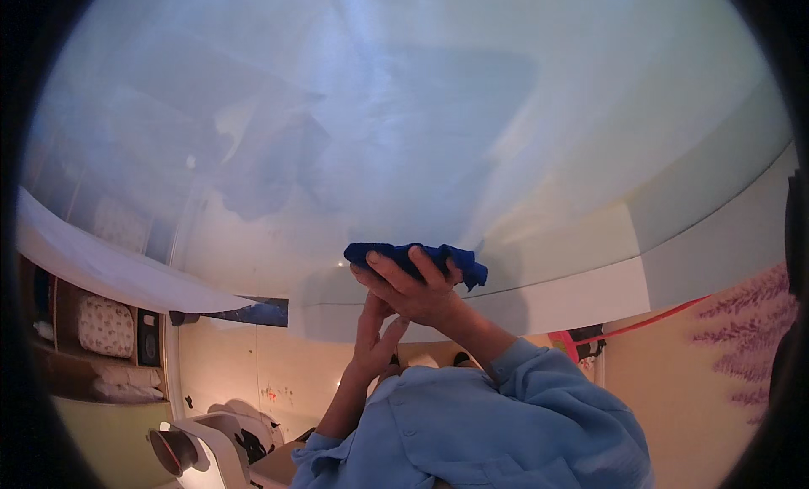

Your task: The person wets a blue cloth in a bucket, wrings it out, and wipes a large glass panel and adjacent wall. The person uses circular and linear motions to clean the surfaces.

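Observation:
A bunched dark blue cloth [464,261] lies against a large, glossy pale surface [404,141] that fills the upper view. My right hand [414,290] is shut on this cloth, its fingers spread across the near side. Just below, my left hand [377,337] points upward with the thumb apart, close against the underside of my right hand. Its fingertips are hidden behind the right hand, so whether they touch the cloth cannot be told. Blurred reflections and a shadow show on the glossy surface.
Shelves [54,356] at the left hold a patterned bundle [106,328]. White furniture [218,448] with a round dark-centred part stands at lower left. A dark blue panel [253,312] shows beyond the surface's edge. At right, a red strip [657,321] runs near purple plant-like decoration [746,337].

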The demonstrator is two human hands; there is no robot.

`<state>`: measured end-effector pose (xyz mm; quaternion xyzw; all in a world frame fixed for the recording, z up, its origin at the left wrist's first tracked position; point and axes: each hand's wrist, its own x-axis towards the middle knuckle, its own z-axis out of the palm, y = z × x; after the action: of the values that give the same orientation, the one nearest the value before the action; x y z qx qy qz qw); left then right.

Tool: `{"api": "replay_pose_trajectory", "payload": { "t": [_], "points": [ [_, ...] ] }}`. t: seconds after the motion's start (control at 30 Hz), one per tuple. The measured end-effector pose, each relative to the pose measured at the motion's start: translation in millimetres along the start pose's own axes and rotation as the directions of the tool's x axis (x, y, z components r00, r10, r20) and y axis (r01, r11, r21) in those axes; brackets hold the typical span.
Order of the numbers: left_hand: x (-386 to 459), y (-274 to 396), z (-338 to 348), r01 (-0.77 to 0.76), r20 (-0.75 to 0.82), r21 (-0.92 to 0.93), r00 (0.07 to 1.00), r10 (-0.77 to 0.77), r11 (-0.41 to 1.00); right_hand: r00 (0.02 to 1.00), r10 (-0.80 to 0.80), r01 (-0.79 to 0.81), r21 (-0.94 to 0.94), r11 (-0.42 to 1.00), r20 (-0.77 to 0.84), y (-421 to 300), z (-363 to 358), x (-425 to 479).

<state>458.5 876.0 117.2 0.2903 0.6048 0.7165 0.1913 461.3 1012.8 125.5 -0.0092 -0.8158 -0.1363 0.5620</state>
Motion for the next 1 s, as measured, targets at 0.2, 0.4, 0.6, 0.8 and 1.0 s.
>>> {"api": "replay_pose_trajectory", "payload": {
  "t": [0.2, 0.4, 0.6, 0.8, 1.0],
  "points": [
    [18.5, -0.7, 3.4, 0.325, -0.076, -0.182, 0.936, -0.343, 0.928, 0.986, -0.105, 0.102, 0.028, 0.994, 0.130, 17.6, -18.9, 2.9],
    [23.7, -27.0, 55.8, 0.282, 0.078, -0.299, 0.959, -0.271, 0.912, 0.976, -0.161, 0.168, -0.034, 0.985, 0.147, 76.7, -38.4, -25.0],
    [35.8, -43.3, 129.4, 0.350, 0.083, -0.372, 0.935, -0.344, 0.860, 0.978, -0.055, 0.052, 0.020, 0.998, 0.202, 130.0, -65.0, -57.3],
    [41.3, -51.9, 170.1, 0.288, 0.115, -0.503, 0.957, -0.268, 0.815, 0.961, -0.120, 0.126, -0.009, 0.992, 0.251, 168.1, -81.2, -77.4],
    [40.8, -52.1, 157.0, 0.228, 0.019, -0.543, 0.966, -0.259, 0.809, 0.971, -0.132, 0.139, -0.023, 0.990, 0.197, 149.2, -65.6, -65.5]
  ]
}}
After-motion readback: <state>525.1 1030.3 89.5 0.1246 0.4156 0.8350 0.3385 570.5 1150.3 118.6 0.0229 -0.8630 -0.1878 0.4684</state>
